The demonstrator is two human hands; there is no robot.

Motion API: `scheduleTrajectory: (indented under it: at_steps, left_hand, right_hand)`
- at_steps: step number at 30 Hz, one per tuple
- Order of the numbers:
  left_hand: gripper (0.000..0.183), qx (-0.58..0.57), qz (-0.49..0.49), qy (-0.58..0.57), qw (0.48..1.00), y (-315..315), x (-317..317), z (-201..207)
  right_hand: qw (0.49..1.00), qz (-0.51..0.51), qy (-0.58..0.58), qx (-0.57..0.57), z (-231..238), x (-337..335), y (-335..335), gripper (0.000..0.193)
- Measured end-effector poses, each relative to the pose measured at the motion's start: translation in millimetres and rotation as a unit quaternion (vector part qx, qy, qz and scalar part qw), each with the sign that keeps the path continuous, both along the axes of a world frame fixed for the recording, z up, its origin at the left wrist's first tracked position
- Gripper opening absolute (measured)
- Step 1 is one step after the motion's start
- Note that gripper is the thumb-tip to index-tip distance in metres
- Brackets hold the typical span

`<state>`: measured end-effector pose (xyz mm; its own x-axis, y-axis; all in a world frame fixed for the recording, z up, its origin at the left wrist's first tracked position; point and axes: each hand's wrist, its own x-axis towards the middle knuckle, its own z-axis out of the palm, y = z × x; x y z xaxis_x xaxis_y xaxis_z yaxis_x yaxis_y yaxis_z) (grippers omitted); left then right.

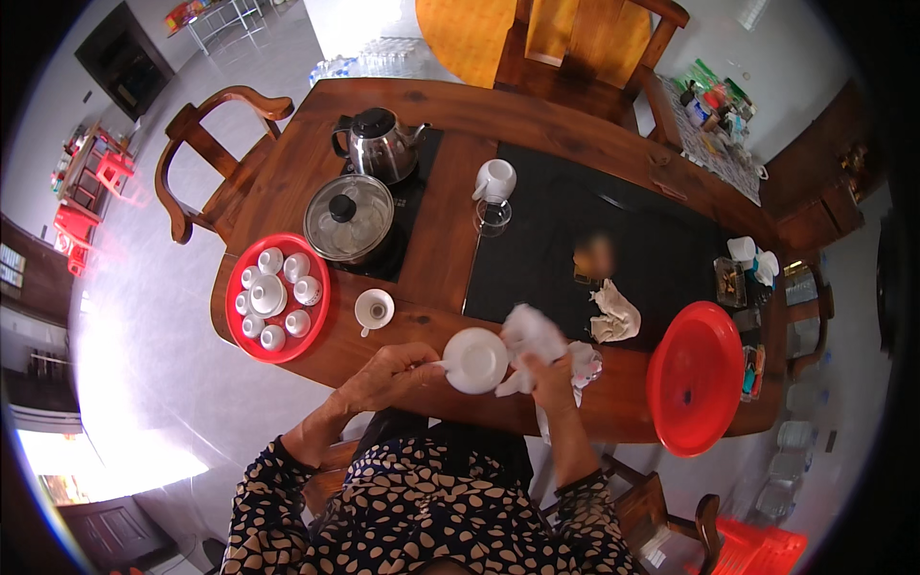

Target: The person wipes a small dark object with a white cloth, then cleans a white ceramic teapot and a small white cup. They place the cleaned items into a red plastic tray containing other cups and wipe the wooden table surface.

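My left hand (pixel 395 376) pinches a white round dish (pixel 476 360) by its left edge, holding it over the near edge of the wooden table. Whether it is a saucer or a shallow bowl I cannot tell. In my right hand (pixel 551 381) is a white cloth (pixel 533 333), bunched and blurred by motion, close to the dish's right side. Left of the dish stands a small white cup with a short handle (pixel 375 309). A crumpled beige cloth (pixel 615 314) lies to the right on the black tabletop panel (pixel 551 264).
A red tray (pixel 323 309) at left holds several white teacups and a lidded bowl. Behind it are a glass-lidded pot (pixel 350 235) and a kettle (pixel 381 149). A white pitcher (pixel 496 178) and a glass (pixel 493 218) stand mid-table; a red basin (pixel 695 383) sits at right.
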<state>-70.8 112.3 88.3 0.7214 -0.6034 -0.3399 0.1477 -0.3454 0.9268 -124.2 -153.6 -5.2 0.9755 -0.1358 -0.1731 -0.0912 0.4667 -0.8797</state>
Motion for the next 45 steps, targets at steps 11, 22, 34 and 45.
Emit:
scheduleTrajectory:
  at_steps: [11, 22, 34, 45]
  left_hand:
    - [0.015, -0.045, 0.031, -0.206, 0.977, -41.3, 97.4, -86.4]
    - [0.015, -0.022, 0.020, -0.035, 0.999, -51.6, 159.5, -120.7]
    - [0.016, -0.043, 0.028, -0.177, 0.983, -50.4, 173.2, -142.5]
    - [0.037, 0.048, 0.096, -0.289, 0.951, -23.2, 151.1, -97.3]
  right_hand:
    - [0.988, -0.111, 0.093, 0.053, -33.7, 14.0, 2.9, 0.042]
    - [0.988, -0.085, 0.117, 0.055, -36.0, 23.7, 5.9, 0.042]
    - [0.987, -0.081, 0.125, 0.056, -41.1, 31.5, 5.5, 0.044]
    - [0.992, -0.072, 0.101, -0.018, -41.4, 28.7, 15.7, 0.041]
